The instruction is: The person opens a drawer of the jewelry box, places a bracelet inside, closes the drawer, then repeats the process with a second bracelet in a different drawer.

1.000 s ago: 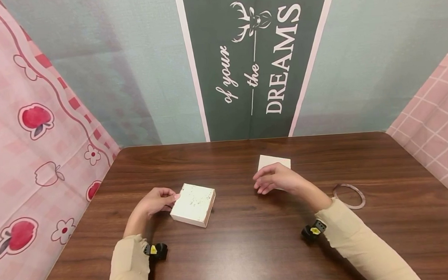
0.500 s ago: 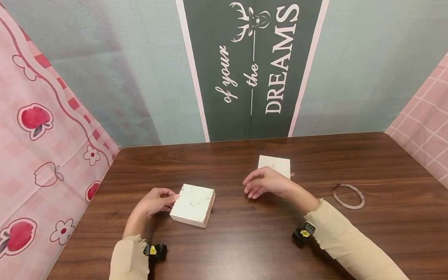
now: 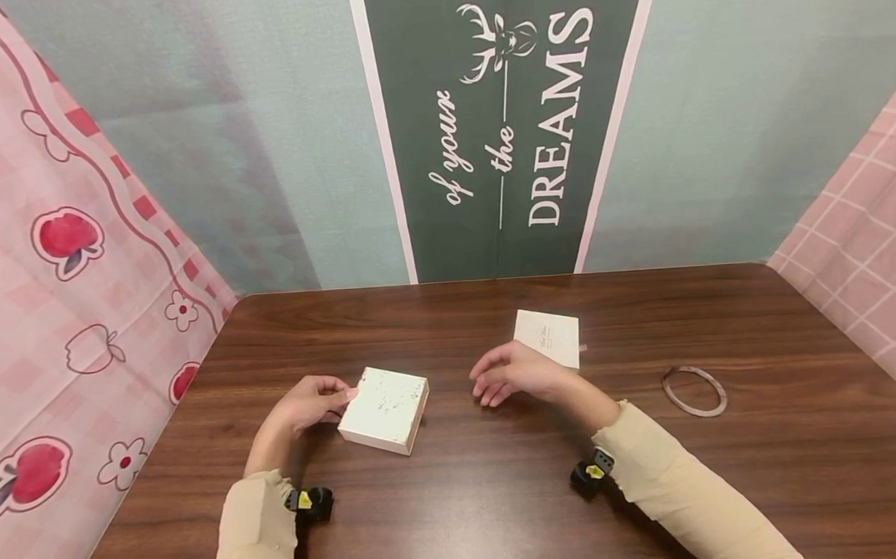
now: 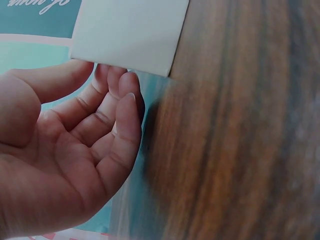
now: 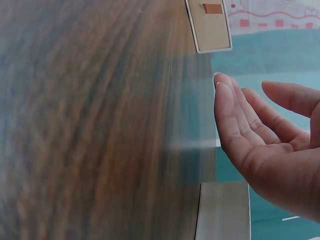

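Observation:
A square white box (image 3: 384, 409) with dark specks on its top stands on the brown table, left of the middle. My left hand (image 3: 314, 404) pinches its left edge, thumb on the upper edge and fingers against the side. In the left wrist view the box's plain side (image 4: 129, 35) meets those fingertips. The right wrist view shows its tan drawer end with a small brown pull tab (image 5: 213, 8). Over the table to the right, my right hand (image 3: 515, 374) holds nothing, its fingers loosely bent. It partly covers a second white box (image 3: 559, 337) with small lettering.
A pale flat ring like a bangle (image 3: 696, 391) lies on the right of the table (image 3: 488, 511). A green hanging cloth (image 3: 446, 238) stands behind the table's back edge, with pink cloths at both sides.
My right hand has moved left, toward the speckled box, uncovering more of the second box and its lettering. My left hand and its box stay in place.

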Demonstrator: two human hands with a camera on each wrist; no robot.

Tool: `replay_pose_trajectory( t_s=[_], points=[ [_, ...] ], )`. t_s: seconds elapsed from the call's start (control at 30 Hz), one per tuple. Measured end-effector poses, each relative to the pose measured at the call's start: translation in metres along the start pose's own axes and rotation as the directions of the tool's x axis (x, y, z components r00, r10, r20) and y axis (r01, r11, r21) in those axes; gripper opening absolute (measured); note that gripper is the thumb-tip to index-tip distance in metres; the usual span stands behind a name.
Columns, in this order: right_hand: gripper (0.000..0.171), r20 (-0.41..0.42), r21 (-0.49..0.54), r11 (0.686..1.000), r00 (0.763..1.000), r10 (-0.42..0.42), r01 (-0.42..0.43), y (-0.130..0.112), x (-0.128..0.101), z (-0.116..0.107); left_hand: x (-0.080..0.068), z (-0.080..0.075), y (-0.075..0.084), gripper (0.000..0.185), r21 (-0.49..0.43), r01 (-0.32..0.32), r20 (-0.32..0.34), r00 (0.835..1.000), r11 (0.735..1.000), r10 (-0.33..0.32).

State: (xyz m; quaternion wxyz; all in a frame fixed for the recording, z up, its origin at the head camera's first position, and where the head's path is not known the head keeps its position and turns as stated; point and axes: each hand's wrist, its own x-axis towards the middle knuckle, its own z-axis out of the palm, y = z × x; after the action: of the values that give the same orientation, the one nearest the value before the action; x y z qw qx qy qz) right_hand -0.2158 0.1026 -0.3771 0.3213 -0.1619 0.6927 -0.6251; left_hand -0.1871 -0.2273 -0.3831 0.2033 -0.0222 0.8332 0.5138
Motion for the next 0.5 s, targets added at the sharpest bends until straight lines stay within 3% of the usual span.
replay_pose_trajectory(
  t_s=[0.5],
  points=[
    [0.023,0.018,-0.009,1.0,1.0,0.019,-0.019,-0.001,0.01,0.016,-0.001,-0.001,0.0,0.025,0.006,0.005,-0.001,1.0,1.0,-0.005]
  ],
)
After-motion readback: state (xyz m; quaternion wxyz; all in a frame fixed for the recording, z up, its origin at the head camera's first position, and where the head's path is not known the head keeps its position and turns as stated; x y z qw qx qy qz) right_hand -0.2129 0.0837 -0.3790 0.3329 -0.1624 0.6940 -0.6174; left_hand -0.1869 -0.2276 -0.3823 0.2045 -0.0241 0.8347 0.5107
